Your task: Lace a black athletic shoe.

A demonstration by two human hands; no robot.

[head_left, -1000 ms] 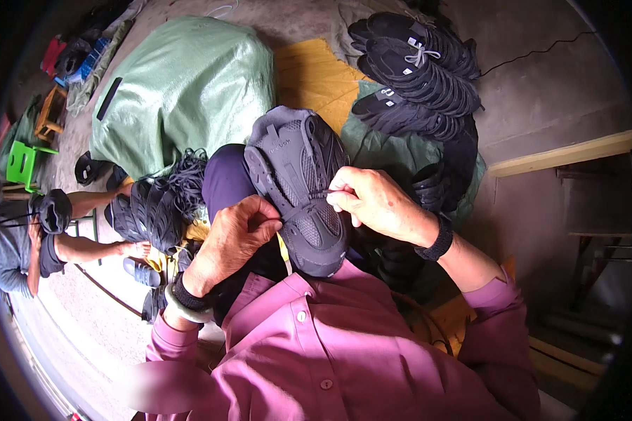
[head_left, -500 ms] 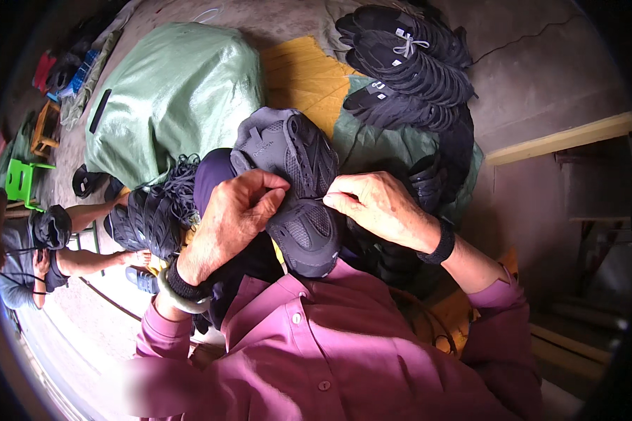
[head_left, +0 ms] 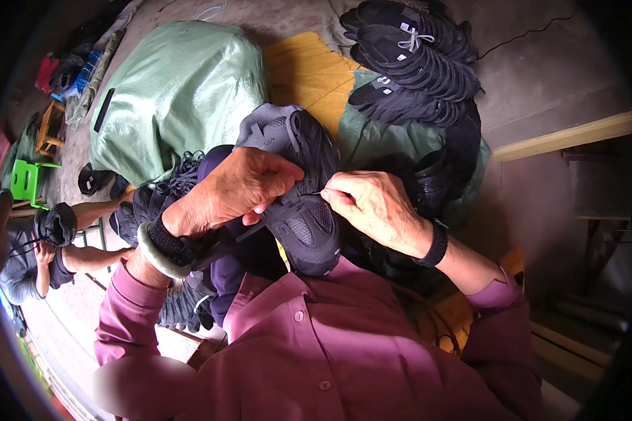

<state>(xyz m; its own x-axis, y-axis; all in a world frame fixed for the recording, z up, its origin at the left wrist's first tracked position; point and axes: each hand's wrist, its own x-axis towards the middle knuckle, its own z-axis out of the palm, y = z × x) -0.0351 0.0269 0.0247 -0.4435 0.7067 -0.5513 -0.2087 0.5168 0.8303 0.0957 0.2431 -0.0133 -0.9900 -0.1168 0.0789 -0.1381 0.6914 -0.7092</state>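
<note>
left hand [head_left: 235,189] fingers curled on grey shoe [head_left: 295,189], right hand [head_left: 372,207] pinching thread

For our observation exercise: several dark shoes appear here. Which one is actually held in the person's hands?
The grey mesh shoe on the lap, gripped by the left hand and right hand. The stacked black shoes lie untouched beyond.

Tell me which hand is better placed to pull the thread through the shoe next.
Probably the right hand: its fingertips pinch at a thin thread on the upper of the dark grey shoe. The left hand lies over the shoe, gripping and steadying it, so it is busy.
</note>
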